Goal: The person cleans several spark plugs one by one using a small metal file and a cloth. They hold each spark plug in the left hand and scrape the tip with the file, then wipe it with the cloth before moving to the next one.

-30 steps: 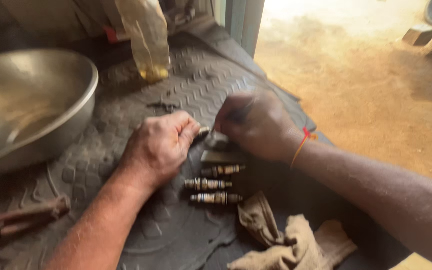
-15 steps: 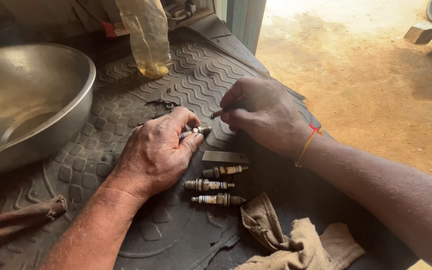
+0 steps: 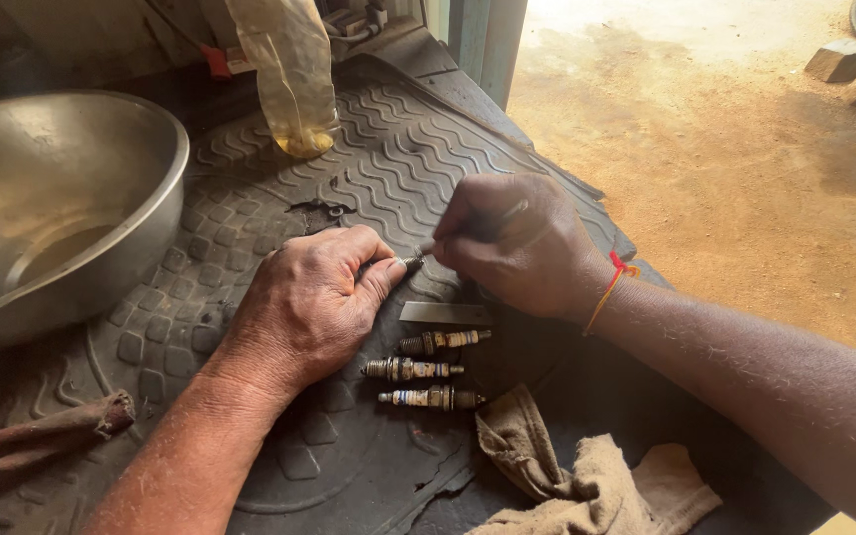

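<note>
Metal spark plug [image 3: 410, 260] is small, stiff, slippery; your left hand [image 3: 314, 302] pinches its body, your right hand [image 3: 517, 246] grips a thin tool [image 3: 500, 217] against its tip.

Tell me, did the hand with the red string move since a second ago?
Yes. The right hand has moved up the rubber mat, away from the three spark plugs, toward the plastic bottle.
</note>
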